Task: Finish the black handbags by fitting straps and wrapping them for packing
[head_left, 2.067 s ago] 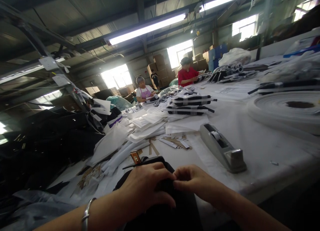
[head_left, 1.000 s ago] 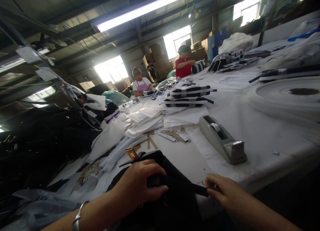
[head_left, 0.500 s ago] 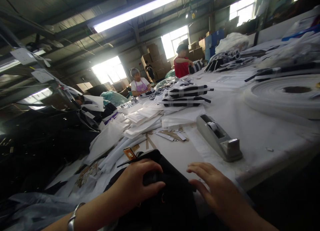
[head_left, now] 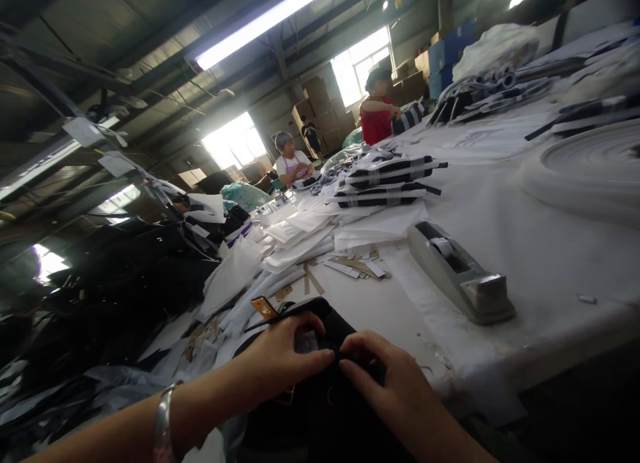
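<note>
A black item that looks like a bag [head_left: 320, 409] lies in front of me at the table's near side, its lower part lost in shadow. My left hand [head_left: 295, 349] curls round its upper part, thumb pointing right; a bit of clear wrapping seems to show inside the grip. Close by on the right, my right hand [head_left: 380, 376] pinches the bag's dark edge between thumb and fingers. What exactly lies under the fingertips is too dark to make out. An orange-gold tag [head_left: 264, 307] sticks up beyond my left hand.
Right of my hands stands a grey tape dispenser [head_left: 457, 273]. Farther back are white paper sheets [head_left: 300, 233], card strips [head_left: 357, 266], wrapped black-and-white bundles [head_left: 390, 183] and a large white roll [head_left: 580, 169]. Dark goods [head_left: 110, 283] pile up at left. Two people work across the table.
My right hand has moved left onto the bag and closed its fingers on the edge. The left hand keeps its grip. The view has shifted slightly left.
</note>
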Motion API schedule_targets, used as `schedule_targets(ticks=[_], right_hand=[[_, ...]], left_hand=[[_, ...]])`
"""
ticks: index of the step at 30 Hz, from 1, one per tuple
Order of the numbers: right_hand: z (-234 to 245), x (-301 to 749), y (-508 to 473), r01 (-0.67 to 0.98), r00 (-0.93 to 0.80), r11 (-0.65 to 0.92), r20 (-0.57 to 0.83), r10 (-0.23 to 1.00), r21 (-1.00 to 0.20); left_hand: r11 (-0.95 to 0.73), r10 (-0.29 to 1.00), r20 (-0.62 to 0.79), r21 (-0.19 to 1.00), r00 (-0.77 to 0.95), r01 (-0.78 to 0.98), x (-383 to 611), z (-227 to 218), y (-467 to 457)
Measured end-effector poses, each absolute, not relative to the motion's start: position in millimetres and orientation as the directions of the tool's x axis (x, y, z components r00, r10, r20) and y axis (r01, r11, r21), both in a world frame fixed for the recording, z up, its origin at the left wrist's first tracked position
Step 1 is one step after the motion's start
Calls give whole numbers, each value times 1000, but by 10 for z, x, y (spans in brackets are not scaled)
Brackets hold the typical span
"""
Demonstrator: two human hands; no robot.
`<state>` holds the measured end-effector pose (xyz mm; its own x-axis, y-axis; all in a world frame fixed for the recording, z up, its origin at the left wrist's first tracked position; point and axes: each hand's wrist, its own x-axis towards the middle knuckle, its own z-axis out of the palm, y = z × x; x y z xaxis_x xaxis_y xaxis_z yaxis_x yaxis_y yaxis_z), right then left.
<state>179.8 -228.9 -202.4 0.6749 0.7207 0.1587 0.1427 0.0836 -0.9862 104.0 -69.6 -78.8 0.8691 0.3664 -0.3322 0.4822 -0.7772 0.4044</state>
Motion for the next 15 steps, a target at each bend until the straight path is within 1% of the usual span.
schedule_targets(ticks=[5,8,12,15], right_hand=[[-2039,1784,-2286,47,645,94,102,757,-994],[-2033,1762,-2283,85,656,102,132,743,-991],[-2056,1726,-2275,160,685,86,173,708,-983],[-2111,1706,-2265,178,683,80,182,707,-981]], left_hand=[[-714,437,-361,418,824,561,1039,-892,-674],[-695,454,-334,447,826,563,995,-951,-681],[-629,460,-357,515,813,582,944,-1043,-668],[-638,455,-335,525,825,564,926,-1085,-664]])
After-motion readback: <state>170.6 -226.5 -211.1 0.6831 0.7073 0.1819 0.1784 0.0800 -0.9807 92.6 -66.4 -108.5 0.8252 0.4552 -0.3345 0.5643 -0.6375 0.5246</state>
